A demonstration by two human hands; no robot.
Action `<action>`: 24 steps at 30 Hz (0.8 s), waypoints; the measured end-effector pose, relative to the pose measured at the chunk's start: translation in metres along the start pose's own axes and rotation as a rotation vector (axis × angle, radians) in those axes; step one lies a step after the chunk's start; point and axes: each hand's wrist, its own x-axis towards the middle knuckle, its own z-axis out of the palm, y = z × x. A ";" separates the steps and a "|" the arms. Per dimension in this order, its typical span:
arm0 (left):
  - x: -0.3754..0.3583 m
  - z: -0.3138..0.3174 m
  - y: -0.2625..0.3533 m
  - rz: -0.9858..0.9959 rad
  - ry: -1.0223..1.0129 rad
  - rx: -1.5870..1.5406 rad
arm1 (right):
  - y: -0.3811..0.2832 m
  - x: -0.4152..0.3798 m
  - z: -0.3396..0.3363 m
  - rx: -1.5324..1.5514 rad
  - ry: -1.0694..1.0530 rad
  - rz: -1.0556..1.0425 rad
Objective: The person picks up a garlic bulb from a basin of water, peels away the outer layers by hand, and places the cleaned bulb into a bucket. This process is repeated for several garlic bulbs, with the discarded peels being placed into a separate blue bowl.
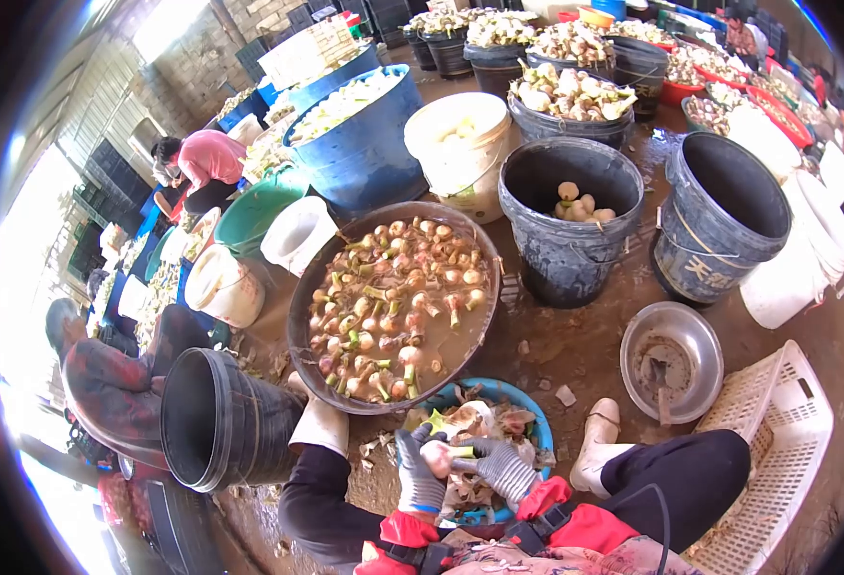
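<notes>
Both of my gloved hands are over a blue tub (544,426) heaped with peeled skins and leaf scraps (470,422). My left hand (418,471) is closed around a pale pinkish garlic bulb (436,459) with a short green stem. My right hand (501,467) has its fingers closed at the stem end of that same bulb; whether a small tool is in them is hidden. Just beyond the tub stands a wide round basin (487,331) of muddy water, full of bulbs with stem stubs.
To the right are a dark bucket (566,249) with a few peeled bulbs, another dark bucket (719,235), a metal bowl (633,374) and a white crate (786,422). A black bucket (192,422) leans at left. People sit working at left near blue vats (355,163).
</notes>
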 end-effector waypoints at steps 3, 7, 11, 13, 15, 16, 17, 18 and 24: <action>0.016 0.001 0.012 -0.001 0.056 0.042 | 0.011 0.005 0.004 -0.127 0.022 -0.087; 0.030 0.004 0.027 -0.051 0.097 0.207 | 0.024 0.011 0.004 -0.477 -0.007 -0.132; 0.023 0.005 0.031 0.062 0.021 0.054 | 0.031 0.010 0.001 -0.141 -0.036 0.007; 0.001 0.006 0.018 0.298 -0.107 0.164 | 0.031 0.013 0.000 0.465 -0.044 0.195; -0.017 0.018 0.002 0.504 -0.236 0.528 | 0.030 0.016 0.001 0.371 -0.027 0.113; -0.031 0.020 -0.010 0.696 -0.222 0.735 | 0.030 0.014 0.002 0.274 -0.008 0.037; -0.032 0.017 -0.008 0.692 -0.215 0.738 | 0.049 0.021 0.005 0.129 -0.064 -0.003; -0.029 0.014 -0.003 0.782 -0.176 0.995 | 0.070 0.028 0.012 0.129 -0.069 -0.001; -0.003 0.007 0.013 0.174 -0.196 0.507 | 0.029 0.008 0.012 -0.163 -0.130 -0.031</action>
